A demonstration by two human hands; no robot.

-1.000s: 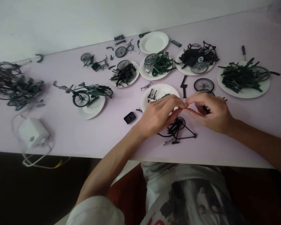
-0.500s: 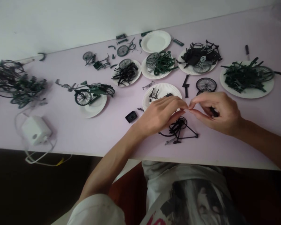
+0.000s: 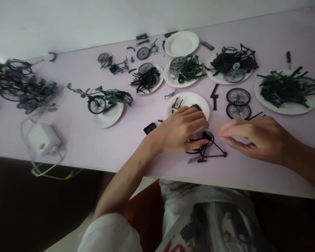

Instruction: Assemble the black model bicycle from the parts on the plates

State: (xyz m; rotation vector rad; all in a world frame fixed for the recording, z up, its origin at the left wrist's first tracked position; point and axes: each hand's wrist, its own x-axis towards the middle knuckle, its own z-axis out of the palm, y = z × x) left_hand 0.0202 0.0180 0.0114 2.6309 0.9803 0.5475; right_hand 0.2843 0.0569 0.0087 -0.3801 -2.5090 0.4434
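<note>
On table (image 3: 110,143), black model bicycle frame (image 3: 203,151): long axis crosswise, tapering right; left hand (image 3: 180,128) fingers apart, right hand (image 3: 261,140) pinched narrow, contents unclear.

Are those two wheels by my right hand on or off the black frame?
Off: both wheels lie on the tabletop, apart from the frame.

Table (image 3: 99,143) — paper plates (image 3: 182,43) | black frame (image 3: 202,152) | two wheels (image 3: 238,104) | screwdriver (image 3: 288,56)
</note>
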